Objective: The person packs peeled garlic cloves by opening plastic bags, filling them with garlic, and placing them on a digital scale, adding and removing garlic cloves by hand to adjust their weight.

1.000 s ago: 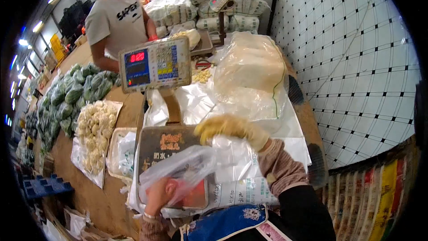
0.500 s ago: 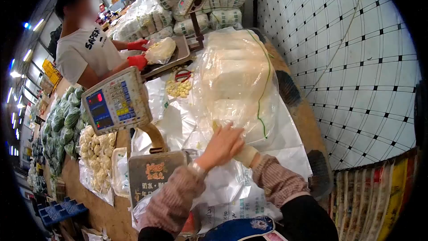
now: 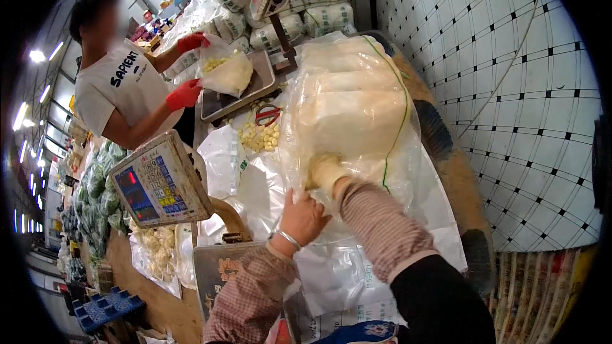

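Note:
A large clear plastic bag (image 3: 357,114) holds pale, plump packs in rows, with a green cord lying along its right side. At its near left edge, my bare left hand (image 3: 303,218), a bangle at the wrist, has its fingers curled round the loose plastic. My right hand (image 3: 325,171), in a cream glove, reaches at the bag's near end just beyond my left; its fingertips are hidden against the plastic. White printed sheeting (image 3: 338,274) lies under the bag and my forearms.
Left of my hands stands a scale with a display (image 3: 159,181) and dark platform (image 3: 220,267). Peeled pale cloves (image 3: 260,137) and red-handled scissors (image 3: 268,114) lie ahead. A co-worker in red gloves (image 3: 185,94) holds a part-filled bag (image 3: 228,75) by another scale (image 3: 264,76).
My hands have come apart: the left moved down and left to the bag's edge, the right forward onto the bag. The co-worker has raised the small bag more upright.

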The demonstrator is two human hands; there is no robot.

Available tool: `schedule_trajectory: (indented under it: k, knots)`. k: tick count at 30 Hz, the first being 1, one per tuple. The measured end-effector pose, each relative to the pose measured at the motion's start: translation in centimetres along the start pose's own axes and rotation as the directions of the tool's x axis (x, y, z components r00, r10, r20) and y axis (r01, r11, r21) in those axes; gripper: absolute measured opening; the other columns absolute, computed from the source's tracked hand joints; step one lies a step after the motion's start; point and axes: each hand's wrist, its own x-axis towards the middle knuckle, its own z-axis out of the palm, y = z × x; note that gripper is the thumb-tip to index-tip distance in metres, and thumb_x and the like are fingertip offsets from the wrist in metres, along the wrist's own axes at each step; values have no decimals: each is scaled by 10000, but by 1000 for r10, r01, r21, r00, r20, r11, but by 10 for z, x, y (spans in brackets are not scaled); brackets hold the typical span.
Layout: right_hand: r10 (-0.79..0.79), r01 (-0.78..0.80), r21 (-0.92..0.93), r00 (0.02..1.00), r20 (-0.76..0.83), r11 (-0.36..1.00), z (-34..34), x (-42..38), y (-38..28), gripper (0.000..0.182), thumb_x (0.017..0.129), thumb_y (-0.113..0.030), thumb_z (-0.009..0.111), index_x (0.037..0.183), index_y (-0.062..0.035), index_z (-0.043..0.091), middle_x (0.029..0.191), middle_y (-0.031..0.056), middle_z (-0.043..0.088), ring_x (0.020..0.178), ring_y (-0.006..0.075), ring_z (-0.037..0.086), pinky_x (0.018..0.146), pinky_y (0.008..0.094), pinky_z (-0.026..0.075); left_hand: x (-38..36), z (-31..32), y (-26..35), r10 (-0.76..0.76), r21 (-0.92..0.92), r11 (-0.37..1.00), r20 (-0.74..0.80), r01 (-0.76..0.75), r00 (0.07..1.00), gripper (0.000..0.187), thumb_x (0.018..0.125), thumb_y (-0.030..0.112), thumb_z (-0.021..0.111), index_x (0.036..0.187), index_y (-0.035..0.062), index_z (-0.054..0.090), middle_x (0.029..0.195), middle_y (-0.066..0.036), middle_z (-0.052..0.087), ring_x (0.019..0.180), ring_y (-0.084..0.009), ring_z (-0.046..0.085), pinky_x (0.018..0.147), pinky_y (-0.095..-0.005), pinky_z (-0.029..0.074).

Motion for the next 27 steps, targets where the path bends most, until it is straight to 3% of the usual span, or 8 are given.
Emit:
schedule_trajectory:
  k: [9, 11, 13, 15, 20, 22, 25, 27]
  knots:
    - [170, -113, 553, 984, -53, 826, -4, -35, 17, 451, 704, -138, 602, 1094, 46, 471, 942, 175, 556, 820, 280, 566, 752, 362, 457, -16, -16, 22, 2, -198, 980, -2, -2, 1000, 337, 682, 220, 633, 936, 77, 464, 779, -72, 500, 802, -241, 478, 613, -355, 413]
    - [68, 536, 635, 733, -677, 557, -6, -51, 60, 460, 693, -161, 630, 1064, 52, 461, 900, 168, 540, 799, 262, 552, 754, 359, 453, -18, -21, 24, 4, -225, 974, -13, -7, 1000, 339, 684, 203, 631, 950, 73, 467, 788, -80, 502, 804, -249, 484, 629, -360, 418]
    - [476, -16, 731, 768, -428, 682, -29, -69, 93, 376, 704, -195, 623, 985, 27, 508, 868, 158, 562, 807, 220, 542, 729, 322, 435, -15, -17, 22, -40, -416, 910, -107, -8, 993, 349, 713, 191, 616, 996, 55, 462, 837, -111, 515, 831, -283, 492, 686, -369, 425]
    - [544, 325, 747, 528, -652, 580, -55, -106, 103, 331, 674, -153, 665, 917, 10, 509, 823, 101, 555, 783, 176, 524, 692, 280, 435, 0, 0, 21, 0, -548, 832, -161, -89, 987, 332, 724, 187, 604, 988, 51, 455, 861, -107, 525, 837, -294, 491, 708, -370, 422]
    - [531, 558, 606, 315, -787, 567, -93, -127, 94, 255, 682, -96, 678, 836, -40, 483, 784, 15, 512, 714, 92, 468, 651, 239, 430, 16, -6, 55, -36, -797, 602, -85, -47, 996, 430, 788, 207, 552, 1140, 16, 397, 1127, -192, 447, 1054, -338, 428, 890, -346, 361]
    - [541, 650, 571, 279, -794, 502, -117, -146, 75, 246, 707, -87, 666, 855, -48, 474, 787, 9, 505, 700, 84, 466, 641, 226, 430, 19, 4, 50, -69, -886, 463, -2, 30, 998, 480, 812, 210, 519, 1222, 30, 344, 1251, -183, 360, 1165, -307, 349, 952, -332, 311]
    - [420, 760, 390, 170, -892, 520, -143, -181, 42, 228, 734, -75, 650, 843, -60, 450, 771, -11, 487, 701, 62, 466, 622, 199, 427, 22, -2, 30, -134, -959, -281, -4, -42, 991, 444, 851, 233, 422, 1244, 46, 335, 1286, -123, 346, 1218, -254, 296, 970, -387, 295]
    - [381, 794, 324, 126, -916, 514, -153, -211, 27, 232, 735, -74, 651, 836, -64, 442, 764, -15, 481, 706, 57, 468, 618, 194, 427, 13, -14, 23, -40, -669, -741, -49, -63, 998, 461, 865, 269, 356, 1255, 31, 293, 1299, -154, 308, 1221, -315, 268, 975, -443, 288]
